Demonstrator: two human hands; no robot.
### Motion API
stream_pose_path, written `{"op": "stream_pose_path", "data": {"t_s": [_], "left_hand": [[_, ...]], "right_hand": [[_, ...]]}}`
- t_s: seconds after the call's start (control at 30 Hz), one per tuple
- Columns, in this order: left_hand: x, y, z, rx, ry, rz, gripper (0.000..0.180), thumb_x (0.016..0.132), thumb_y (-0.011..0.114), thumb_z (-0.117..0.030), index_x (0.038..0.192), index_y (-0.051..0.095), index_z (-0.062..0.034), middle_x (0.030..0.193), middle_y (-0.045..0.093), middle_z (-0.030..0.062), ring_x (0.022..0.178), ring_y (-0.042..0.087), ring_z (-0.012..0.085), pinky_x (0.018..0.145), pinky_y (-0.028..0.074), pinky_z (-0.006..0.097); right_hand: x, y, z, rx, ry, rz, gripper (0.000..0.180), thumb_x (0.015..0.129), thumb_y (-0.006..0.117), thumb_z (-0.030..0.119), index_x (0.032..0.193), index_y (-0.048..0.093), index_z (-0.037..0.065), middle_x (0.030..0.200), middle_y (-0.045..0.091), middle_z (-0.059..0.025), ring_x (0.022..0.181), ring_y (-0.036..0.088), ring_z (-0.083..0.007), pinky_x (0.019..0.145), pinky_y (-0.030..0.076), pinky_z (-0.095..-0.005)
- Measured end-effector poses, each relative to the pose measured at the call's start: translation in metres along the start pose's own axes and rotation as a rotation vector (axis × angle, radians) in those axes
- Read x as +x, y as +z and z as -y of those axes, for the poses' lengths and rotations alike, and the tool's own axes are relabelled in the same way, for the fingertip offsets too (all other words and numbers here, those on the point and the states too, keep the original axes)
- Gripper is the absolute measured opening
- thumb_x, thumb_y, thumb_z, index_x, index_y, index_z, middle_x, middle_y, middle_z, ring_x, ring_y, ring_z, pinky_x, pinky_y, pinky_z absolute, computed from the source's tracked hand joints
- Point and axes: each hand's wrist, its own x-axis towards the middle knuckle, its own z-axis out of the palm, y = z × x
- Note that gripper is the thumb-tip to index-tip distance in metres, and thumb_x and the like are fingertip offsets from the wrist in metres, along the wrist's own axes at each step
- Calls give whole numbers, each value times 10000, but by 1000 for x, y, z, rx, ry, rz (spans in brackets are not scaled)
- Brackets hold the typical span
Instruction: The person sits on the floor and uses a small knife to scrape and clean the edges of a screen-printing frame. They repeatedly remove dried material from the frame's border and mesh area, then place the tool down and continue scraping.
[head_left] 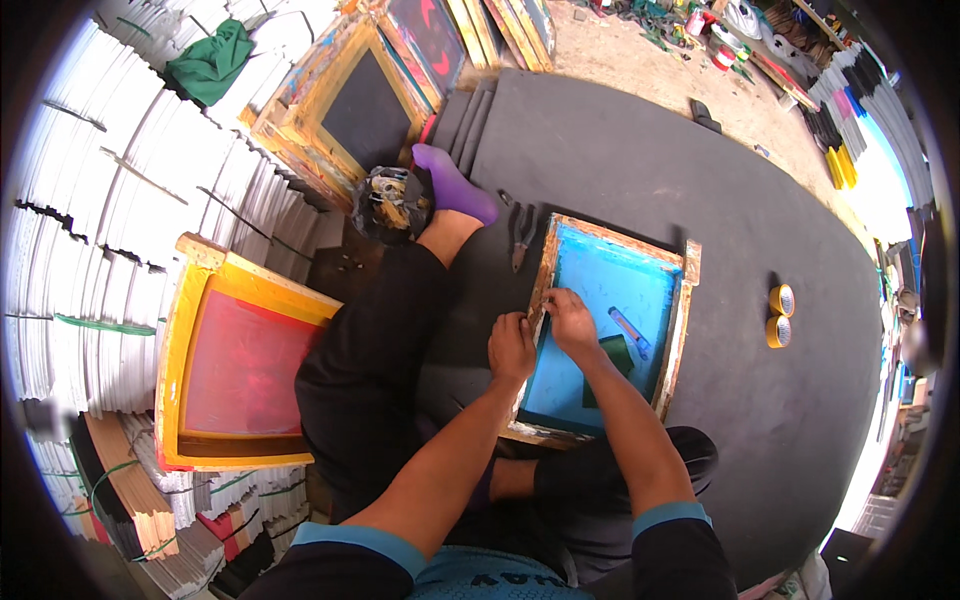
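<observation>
Wooden frame (546, 262) with blue mesh sits on the black mat (790, 220), ahead and a bit right of the person. Long axis runs near to far, far end leaning slightly right. Key relation: its left rail runs right between the hands. Left hand (512, 347) is at the outer side, fingers curled; right hand (570, 320) is over the inner edge, fingertips pinched together. Can't tell if either grips anything (too small to see). Both are about equally near the rail.

Blue cutter-like tool (630, 333) lies on the mesh just right of the right hand; dark green piece (618, 352) is partly under the right forearm, which crosses the mesh. Pliers (522, 238) lie beyond the left hand, beside the rail. Tape rolls (780, 300) are well apart, right.
</observation>
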Motion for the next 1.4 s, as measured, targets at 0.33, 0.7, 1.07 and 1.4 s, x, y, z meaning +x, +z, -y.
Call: {"op": "stream_pose_path", "data": {"t_s": [0.33,0.7,1.07,1.4], "left_hand": [[2,-4,-1,7,-33,21,169,1022,536,-159,1103,626,-41,1053,627,181,1014,612,394,881,487,504],[1,-1,4,-2,-35,21,156,1014,546,-141,1104,624,-41,1063,625,189,1015,613,411,877,484,510],[2,-22,-4,56,298,-29,265,878,726,-177,1135,702,-114,1080,662,124,992,629,327,849,488,476],[20,-20,-4,223,457,29,92,929,673,-174,913,657,-84,914,621,113,909,592,332,805,467,479]], "right_hand": [[4,1,6,-12,-30,44,158,917,665,97,1075,665,96,969,655,-128,990,651,-370,814,554,-494],[-19,9,2,-2,-12,5,107,851,580,-53,918,581,31,904,637,-166,923,624,-410,792,522,-509],[-57,-27,33,101,155,-63,82,911,629,2,989,606,11,957,661,-201,938,649,-439,818,527,-516],[-62,-27,42,130,269,-175,53,932,661,38,967,627,19,946,687,-191,888,673,-403,771,541,-467]]}}
